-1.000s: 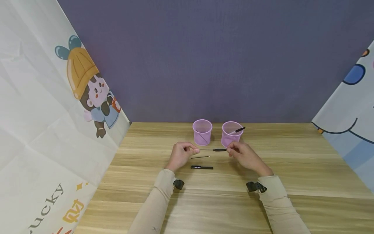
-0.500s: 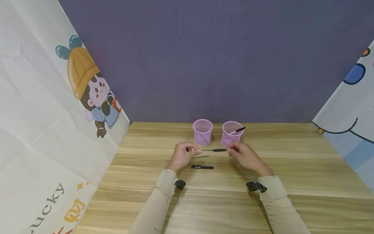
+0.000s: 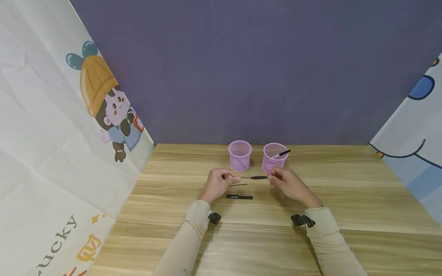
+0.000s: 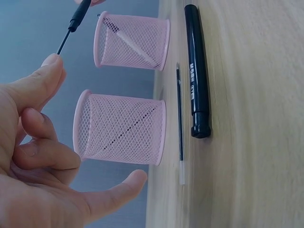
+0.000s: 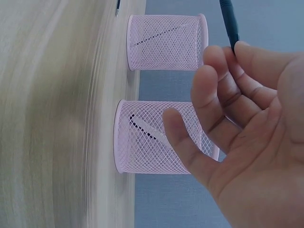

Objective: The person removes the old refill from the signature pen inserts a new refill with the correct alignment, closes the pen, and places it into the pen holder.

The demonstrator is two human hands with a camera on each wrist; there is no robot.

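Above the table, my left hand (image 3: 217, 184) pinches a thin dark pen refill (image 3: 246, 177) between thumb and forefinger. Its far end runs into a short black pen barrel (image 3: 258, 178) with a ribbed grip, which my right hand (image 3: 289, 184) pinches at the other end. Barrel and refill lie in one level line between the hands. Below them on the table is a second refill (image 4: 180, 118) with a clear end. Nearer the body lies a black capped pen part (image 4: 197, 71) with white lettering.
Two pink mesh pen holders stand behind the hands. The left holder (image 3: 239, 161) contains a thin dark refill; the right holder (image 3: 268, 163) contains a black and white pen (image 3: 284, 153) leaning over its rim. A dark blue-grey panel (image 3: 241, 76) rises behind the table.
My left hand has slid slightly right toward the black barrel, and less of the refill shows between the hands. The right hand has stayed almost still.
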